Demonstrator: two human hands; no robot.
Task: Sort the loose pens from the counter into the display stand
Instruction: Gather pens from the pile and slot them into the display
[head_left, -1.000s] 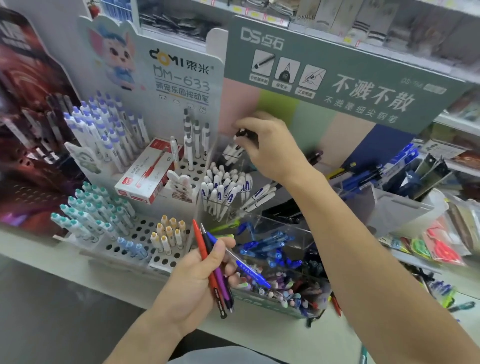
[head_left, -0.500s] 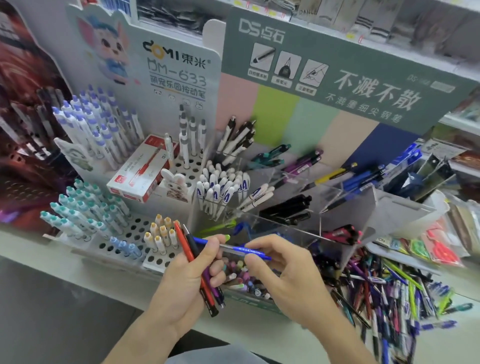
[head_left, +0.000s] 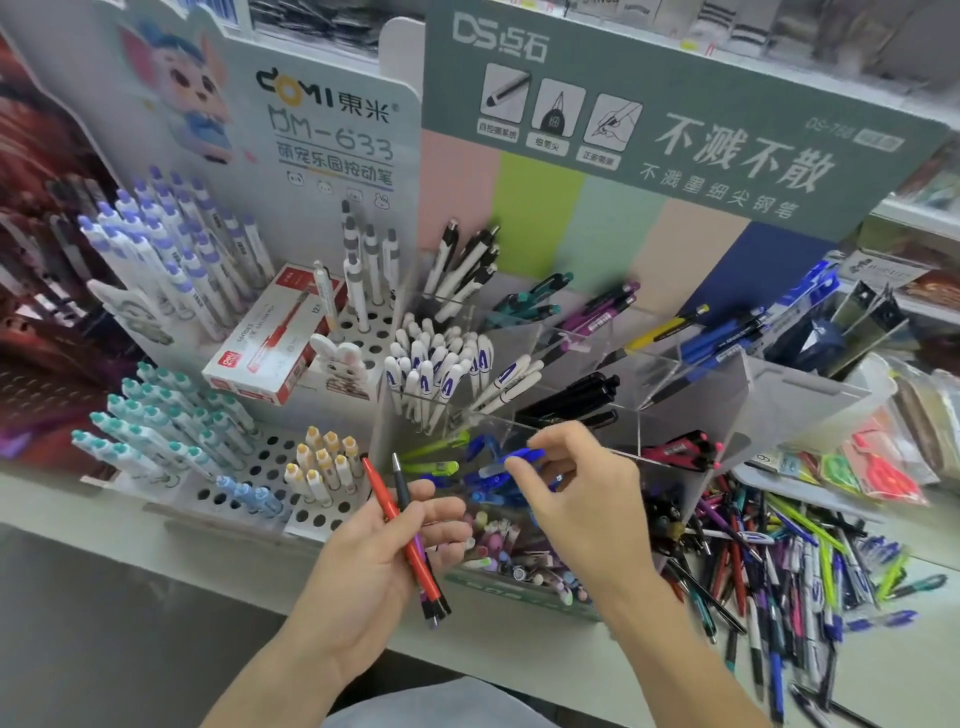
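Shop shelving fills my view, its top rows blurred beyond reading. At nine o'clock a dark red display (head_left: 36, 291) runs off the edge and I cannot make out its contents. Next comes the white peg stand (head_left: 260, 467) with purple-capped pens (head_left: 171, 260) at ten o'clock, teal-capped ones (head_left: 156, 421) below them, and a red pen box (head_left: 270, 338) lying tilted on it.

My left hand (head_left: 384, 561) sits at six o'clock, palm up, fingers curled around a small bundle: a red pen (head_left: 402, 535) and a dark pen (head_left: 401, 483) show clearly, a purple one only as a sliver between them, and the lower ends are partly hidden by the palm.

At the centre stands the clear display stand (head_left: 691, 415), its dividers hard to trace through the glare. My right hand (head_left: 582, 499), just past centre, pinches a blue pen (head_left: 522, 457) between thumb and fingertips over the front compartment holding blue pens (head_left: 483, 483); motion blur smears the barrel, and I cannot tell whether its tip touches those below. The hand covers part of the front compartments.

At four o'clock the loose pens (head_left: 779, 561) lie heaped on the white counter (head_left: 571, 660), crossing one another, colours mixed; the heap is cut off at the lower right. Packets (head_left: 883, 467) at three o'clock are too blurred to identify.
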